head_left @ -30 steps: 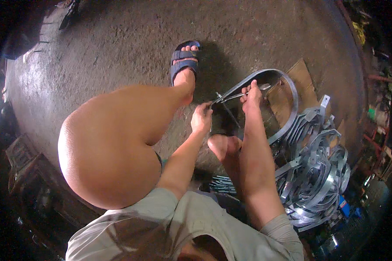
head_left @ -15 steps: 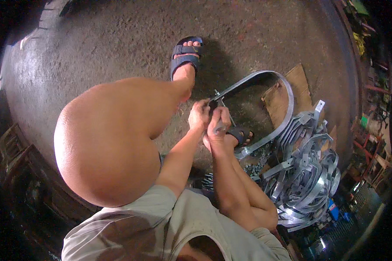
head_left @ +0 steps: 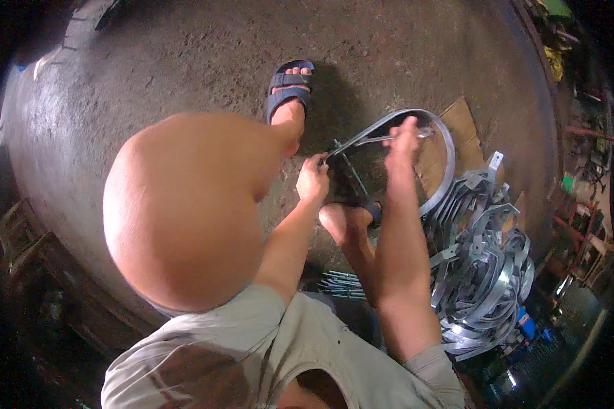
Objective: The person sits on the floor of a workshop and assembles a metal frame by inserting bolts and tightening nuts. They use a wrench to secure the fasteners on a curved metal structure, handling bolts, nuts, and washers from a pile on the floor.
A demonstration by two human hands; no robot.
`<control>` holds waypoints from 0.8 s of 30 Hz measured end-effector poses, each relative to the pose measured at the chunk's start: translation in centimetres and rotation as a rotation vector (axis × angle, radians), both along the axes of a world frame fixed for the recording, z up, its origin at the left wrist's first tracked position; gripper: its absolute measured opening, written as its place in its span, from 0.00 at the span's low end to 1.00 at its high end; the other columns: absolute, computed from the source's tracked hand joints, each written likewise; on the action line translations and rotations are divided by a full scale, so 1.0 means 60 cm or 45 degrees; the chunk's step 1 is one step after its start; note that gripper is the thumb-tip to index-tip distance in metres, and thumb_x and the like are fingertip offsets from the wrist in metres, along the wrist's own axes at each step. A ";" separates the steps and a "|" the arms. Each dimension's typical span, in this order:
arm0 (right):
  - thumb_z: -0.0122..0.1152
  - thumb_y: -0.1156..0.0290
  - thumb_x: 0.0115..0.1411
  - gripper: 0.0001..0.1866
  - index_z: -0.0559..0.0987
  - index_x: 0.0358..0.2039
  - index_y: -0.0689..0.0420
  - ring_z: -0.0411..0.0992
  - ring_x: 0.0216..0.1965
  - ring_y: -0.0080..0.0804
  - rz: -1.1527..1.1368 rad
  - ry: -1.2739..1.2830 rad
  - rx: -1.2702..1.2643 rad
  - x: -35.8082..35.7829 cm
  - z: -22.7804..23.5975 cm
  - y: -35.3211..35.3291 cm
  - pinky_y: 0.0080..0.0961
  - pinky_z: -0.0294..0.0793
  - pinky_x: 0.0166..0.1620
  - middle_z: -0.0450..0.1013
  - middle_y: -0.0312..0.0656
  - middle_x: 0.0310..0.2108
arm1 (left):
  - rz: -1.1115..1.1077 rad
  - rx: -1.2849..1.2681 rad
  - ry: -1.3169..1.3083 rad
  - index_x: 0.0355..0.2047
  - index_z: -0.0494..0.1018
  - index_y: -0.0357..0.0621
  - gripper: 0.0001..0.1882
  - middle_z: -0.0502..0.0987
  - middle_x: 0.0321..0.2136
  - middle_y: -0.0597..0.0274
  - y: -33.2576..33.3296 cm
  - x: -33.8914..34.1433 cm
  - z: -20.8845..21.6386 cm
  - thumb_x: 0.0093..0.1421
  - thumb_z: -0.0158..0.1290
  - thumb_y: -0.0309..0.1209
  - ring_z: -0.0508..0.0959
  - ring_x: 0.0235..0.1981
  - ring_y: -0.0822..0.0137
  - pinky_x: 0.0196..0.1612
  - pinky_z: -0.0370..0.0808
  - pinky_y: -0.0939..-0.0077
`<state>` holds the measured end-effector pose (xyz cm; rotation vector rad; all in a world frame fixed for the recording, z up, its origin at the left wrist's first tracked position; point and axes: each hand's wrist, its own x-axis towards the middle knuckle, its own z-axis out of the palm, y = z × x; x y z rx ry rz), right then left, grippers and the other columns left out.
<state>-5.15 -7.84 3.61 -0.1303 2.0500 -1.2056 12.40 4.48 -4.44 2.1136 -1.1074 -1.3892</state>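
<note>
A curved galvanized metal strap [head_left: 450, 146] stands as a large loop above the floor in front of me. My left hand [head_left: 312, 180] is closed around its left end, fingers pinched near the joint. A long threaded bolt [head_left: 353, 172] passes through that end and slants down toward my right foot. My right hand [head_left: 404, 142] is inside the loop, slightly blurred, closed around a shiny wrench [head_left: 372, 140]. The wrench's one end points at the bolted joint and its other end shows beyond my fingers. My right forearm hides the strap's near end.
A big pile of bent metal straps [head_left: 484, 266] lies to the right, beside a cardboard sheet [head_left: 462, 129]. Several long bolts [head_left: 343, 285] lie close to my lap. My sandalled feet [head_left: 290, 92] rest on the concrete floor [head_left: 205, 61]. Cluttered racks line the far right.
My right hand has swung away from my left hand, to the right and farther off, carrying the wrench. My left hand stays at the strap's end.
</note>
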 end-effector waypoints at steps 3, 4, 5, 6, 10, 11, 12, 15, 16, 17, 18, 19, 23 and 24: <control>0.52 0.43 0.69 0.24 0.65 0.27 0.49 0.61 0.18 0.24 0.057 -0.207 -0.339 -0.117 0.070 0.055 0.26 0.66 0.22 0.65 0.34 0.20 | -0.090 0.114 0.012 0.52 0.77 0.57 0.17 0.78 0.48 0.52 0.003 -0.004 0.003 0.62 0.54 0.31 0.77 0.51 0.49 0.53 0.74 0.55; 0.54 0.43 0.68 0.24 0.65 0.27 0.49 0.62 0.19 0.25 0.067 -0.268 -0.374 -0.151 0.114 0.064 0.27 0.68 0.25 0.65 0.35 0.20 | -0.092 -0.006 0.060 0.53 0.76 0.57 0.18 0.77 0.48 0.52 0.010 0.003 -0.004 0.62 0.55 0.33 0.77 0.51 0.49 0.52 0.75 0.54; 0.56 0.43 0.67 0.24 0.66 0.27 0.50 0.63 0.20 0.28 0.016 -0.218 -0.430 -0.177 0.164 0.078 0.29 0.70 0.28 0.66 0.36 0.20 | -0.116 -0.034 -0.017 0.54 0.75 0.57 0.18 0.75 0.50 0.52 0.007 0.007 -0.002 0.62 0.55 0.33 0.76 0.51 0.48 0.52 0.75 0.54; 0.57 0.43 0.66 0.25 0.67 0.27 0.51 0.64 0.21 0.30 -0.035 -0.166 -0.484 -0.201 0.216 0.098 0.31 0.71 0.31 0.67 0.38 0.21 | -0.139 -0.061 -0.093 0.54 0.74 0.57 0.19 0.73 0.52 0.52 0.010 0.007 0.003 0.62 0.55 0.33 0.76 0.52 0.48 0.52 0.76 0.54; 0.57 0.36 0.62 0.34 0.76 0.48 0.58 0.74 0.39 0.43 0.135 -0.251 -1.010 -0.348 0.441 0.246 0.48 0.71 0.57 0.77 0.48 0.41 | -0.226 -0.014 -0.124 0.57 0.68 0.53 0.23 0.67 0.54 0.48 0.024 0.004 0.051 0.62 0.56 0.36 0.74 0.54 0.43 0.52 0.76 0.50; 0.54 0.34 0.61 0.38 0.74 0.53 0.59 0.73 0.46 0.46 0.223 -0.322 -1.171 -0.359 0.508 0.287 0.51 0.64 0.63 0.75 0.51 0.47 | -0.265 -0.019 -0.134 0.57 0.67 0.53 0.23 0.67 0.54 0.48 0.031 0.001 0.056 0.62 0.56 0.36 0.73 0.54 0.43 0.52 0.76 0.49; 0.51 0.32 0.61 0.43 0.72 0.59 0.59 0.71 0.52 0.49 0.310 -0.410 -1.339 -0.353 0.570 0.318 0.54 0.57 0.68 0.73 0.53 0.54 | -0.301 -0.030 -0.164 0.57 0.67 0.52 0.23 0.67 0.53 0.47 0.036 0.006 0.058 0.62 0.56 0.36 0.73 0.54 0.43 0.52 0.76 0.48; 0.48 0.34 0.62 0.43 0.70 0.60 0.62 0.66 0.59 0.51 0.341 -0.218 -1.547 -0.269 0.699 0.390 0.55 0.54 0.70 0.68 0.58 0.58 | -0.504 -0.129 -0.285 0.56 0.67 0.50 0.23 0.67 0.53 0.49 0.043 0.033 0.054 0.61 0.56 0.36 0.70 0.56 0.45 0.53 0.74 0.47; 0.50 0.40 0.63 0.40 0.70 0.60 0.63 0.66 0.59 0.51 0.268 -0.145 -1.497 -0.289 0.728 0.434 0.54 0.56 0.69 0.68 0.58 0.58 | -0.578 -0.178 -0.324 0.56 0.67 0.50 0.23 0.67 0.53 0.49 0.047 0.034 0.055 0.61 0.56 0.36 0.70 0.56 0.45 0.53 0.73 0.48; 0.52 0.45 0.64 0.36 0.69 0.60 0.64 0.66 0.59 0.51 0.209 -0.041 -1.424 -0.304 0.782 0.476 0.53 0.57 0.69 0.68 0.59 0.57 | -0.615 -0.195 -0.302 0.56 0.68 0.50 0.23 0.67 0.54 0.49 0.054 0.018 0.063 0.60 0.57 0.36 0.69 0.57 0.46 0.54 0.72 0.47; 0.54 0.51 0.65 0.33 0.68 0.60 0.66 0.66 0.59 0.51 0.135 0.031 -1.368 -0.327 0.815 0.521 0.52 0.58 0.69 0.68 0.59 0.56 | -0.674 -0.250 -0.297 0.55 0.68 0.50 0.23 0.67 0.54 0.49 0.058 0.014 0.074 0.60 0.57 0.36 0.69 0.57 0.46 0.54 0.72 0.47; 0.56 0.57 0.66 0.30 0.67 0.60 0.67 0.66 0.59 0.51 0.059 0.079 -1.313 -0.321 0.833 0.539 0.51 0.60 0.69 0.68 0.59 0.56 | -0.725 -0.300 -0.311 0.55 0.68 0.50 0.24 0.67 0.54 0.49 0.058 0.016 0.085 0.60 0.57 0.36 0.69 0.57 0.46 0.54 0.72 0.47; 0.60 0.75 0.61 0.22 0.70 0.55 0.63 0.71 0.51 0.44 -0.036 0.657 -0.742 -0.355 0.816 0.622 0.36 0.72 0.56 0.71 0.52 0.51 | -0.857 -0.454 -0.295 0.55 0.68 0.50 0.24 0.68 0.54 0.49 0.052 0.014 0.097 0.58 0.57 0.36 0.70 0.56 0.47 0.55 0.71 0.48; 0.62 0.77 0.59 0.23 0.71 0.55 0.62 0.73 0.49 0.42 0.034 0.898 -0.459 -0.381 0.797 0.644 0.34 0.74 0.52 0.72 0.50 0.52 | -0.887 -0.473 -0.288 0.55 0.68 0.50 0.24 0.68 0.54 0.50 0.053 0.010 0.098 0.58 0.57 0.36 0.70 0.56 0.47 0.55 0.71 0.48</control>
